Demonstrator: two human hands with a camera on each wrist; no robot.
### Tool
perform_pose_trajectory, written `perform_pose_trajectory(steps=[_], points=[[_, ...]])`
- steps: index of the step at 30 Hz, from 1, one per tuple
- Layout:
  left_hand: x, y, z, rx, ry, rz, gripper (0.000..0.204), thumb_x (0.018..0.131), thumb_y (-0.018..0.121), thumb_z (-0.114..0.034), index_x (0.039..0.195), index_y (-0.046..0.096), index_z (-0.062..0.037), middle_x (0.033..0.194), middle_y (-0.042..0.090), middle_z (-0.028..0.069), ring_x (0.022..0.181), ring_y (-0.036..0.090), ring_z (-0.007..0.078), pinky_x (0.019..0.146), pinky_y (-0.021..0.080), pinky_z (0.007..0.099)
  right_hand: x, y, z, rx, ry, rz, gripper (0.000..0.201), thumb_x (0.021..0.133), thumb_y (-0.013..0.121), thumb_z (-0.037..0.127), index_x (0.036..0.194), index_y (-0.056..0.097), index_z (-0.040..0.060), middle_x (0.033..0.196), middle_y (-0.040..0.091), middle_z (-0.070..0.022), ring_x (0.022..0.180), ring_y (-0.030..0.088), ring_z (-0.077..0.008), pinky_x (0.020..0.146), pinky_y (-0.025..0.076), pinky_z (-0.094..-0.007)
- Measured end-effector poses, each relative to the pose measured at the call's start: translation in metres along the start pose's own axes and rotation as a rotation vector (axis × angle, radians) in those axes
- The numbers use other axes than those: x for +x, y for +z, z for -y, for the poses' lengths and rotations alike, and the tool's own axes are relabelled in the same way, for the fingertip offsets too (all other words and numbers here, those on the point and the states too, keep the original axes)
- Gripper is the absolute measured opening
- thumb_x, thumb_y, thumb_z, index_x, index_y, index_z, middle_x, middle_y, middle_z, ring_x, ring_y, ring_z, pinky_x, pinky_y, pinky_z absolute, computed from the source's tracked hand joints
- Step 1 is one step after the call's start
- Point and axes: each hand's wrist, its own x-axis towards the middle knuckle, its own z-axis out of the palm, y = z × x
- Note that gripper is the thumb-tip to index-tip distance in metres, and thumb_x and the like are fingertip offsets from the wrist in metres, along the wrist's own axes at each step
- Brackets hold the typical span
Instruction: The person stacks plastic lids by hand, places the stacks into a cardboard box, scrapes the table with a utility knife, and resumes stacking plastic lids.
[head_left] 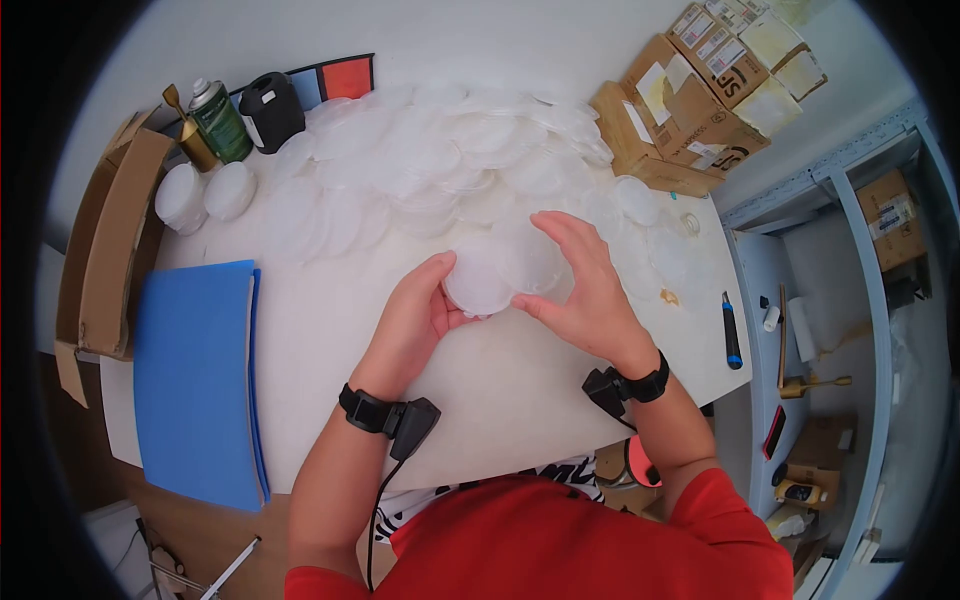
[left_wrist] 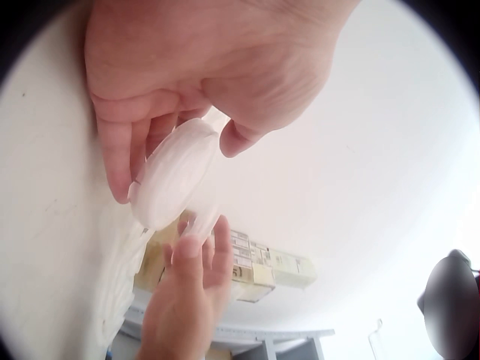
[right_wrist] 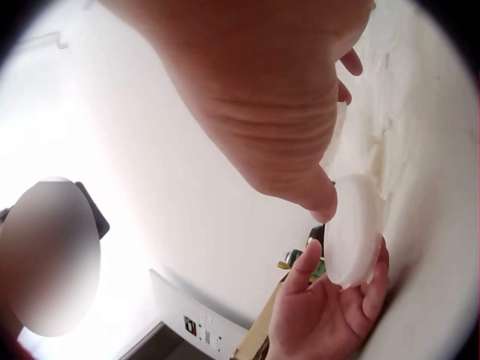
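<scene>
A thick stack of round, translucent white plastic lids is gripped by my left hand, thumb on one side and fingers curled under the other. The stack's layered edge shows tilted in the left wrist view, where the lids reach past the fingertips. My right hand holds a clear lid between thumb and fingers, right beside the stack and overlapping it in the head view. In the right wrist view, the right thumb is close to the stack's rim, and most of the clear lid is hidden behind the hand.
A wide heap of similar lids covers the back of the table. Two neat stacks stand at left by a cardboard box and blue folder. A utility knife lies at right, below shipping boxes.
</scene>
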Motion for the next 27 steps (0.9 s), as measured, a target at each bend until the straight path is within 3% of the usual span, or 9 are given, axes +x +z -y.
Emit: perform_pose_trajectory(steps=[2, 5, 12, 17, 20, 27], points=[[-0.002, 0.007, -0.005, -0.010, -0.024, -0.012, 0.051, 0.112, 0.037, -0.040, 0.140, 0.053, -0.0006, 0.133, 0.065, 0.0130, 0.117, 0.067, 0.0211, 0.100, 0.054, 0.0369, -0.002, 0.005, 0.007, -0.006, -0.069, 0.033, 0.082, 0.073, 0.089, 0.020, 0.144, 0.051, 0.0053, 0.144, 0.051, -0.0188, 0.135, 0.047, -0.0373, 0.111, 0.036, -0.0475], [0.000, 0.004, -0.003, -0.029, -0.020, -0.007, 0.055, 0.112, 0.034, -0.046, 0.138, 0.054, -0.0020, 0.133, 0.065, 0.0118, 0.118, 0.066, 0.0202, 0.100, 0.054, 0.0360, -0.003, 0.012, 0.010, -0.001, -0.091, 0.041, 0.083, 0.071, 0.089, 0.018, 0.144, 0.051, 0.0056, 0.144, 0.050, -0.0185, 0.135, 0.047, -0.0377, 0.111, 0.035, -0.0476], [0.003, -0.001, 0.002, -0.043, -0.022, -0.007, 0.055, 0.111, 0.037, -0.049, 0.136, 0.056, -0.0033, 0.131, 0.066, 0.0106, 0.116, 0.067, 0.0188, 0.098, 0.054, 0.0353, -0.002, 0.026, 0.017, -0.018, -0.102, 0.030, 0.082, 0.071, 0.089, 0.019, 0.143, 0.052, 0.0063, 0.145, 0.049, -0.0186, 0.135, 0.047, -0.0381, 0.110, 0.036, -0.0488], [0.000, 0.001, 0.002, 0.067, -0.006, 0.005, 0.043, 0.105, 0.060, -0.035, 0.133, 0.058, -0.0028, 0.125, 0.067, 0.0074, 0.110, 0.067, 0.0155, 0.093, 0.055, 0.0317, -0.004, 0.033, 0.019, -0.074, -0.146, 0.028, 0.082, 0.071, 0.089, 0.019, 0.143, 0.052, 0.0063, 0.146, 0.048, -0.0186, 0.135, 0.047, -0.0389, 0.109, 0.036, -0.0502], [-0.001, 0.000, 0.003, 0.095, -0.001, 0.009, 0.039, 0.102, 0.066, -0.024, 0.133, 0.058, -0.0018, 0.123, 0.067, 0.0070, 0.110, 0.067, 0.0152, 0.092, 0.056, 0.0318, -0.004, 0.034, 0.019, -0.097, -0.153, 0.032, 0.082, 0.070, 0.089, 0.018, 0.143, 0.052, 0.0064, 0.147, 0.047, -0.0191, 0.135, 0.046, -0.0392, 0.109, 0.035, -0.0499], [-0.001, 0.001, 0.002, 0.118, 0.002, 0.019, 0.038, 0.102, 0.065, -0.018, 0.135, 0.057, -0.0015, 0.124, 0.067, 0.0074, 0.111, 0.066, 0.0155, 0.094, 0.056, 0.0334, -0.004, 0.028, 0.021, -0.057, -0.142, 0.042, 0.081, 0.072, 0.090, 0.020, 0.142, 0.052, 0.0060, 0.150, 0.044, -0.0204, 0.138, 0.045, -0.0400, 0.112, 0.037, -0.0495]])
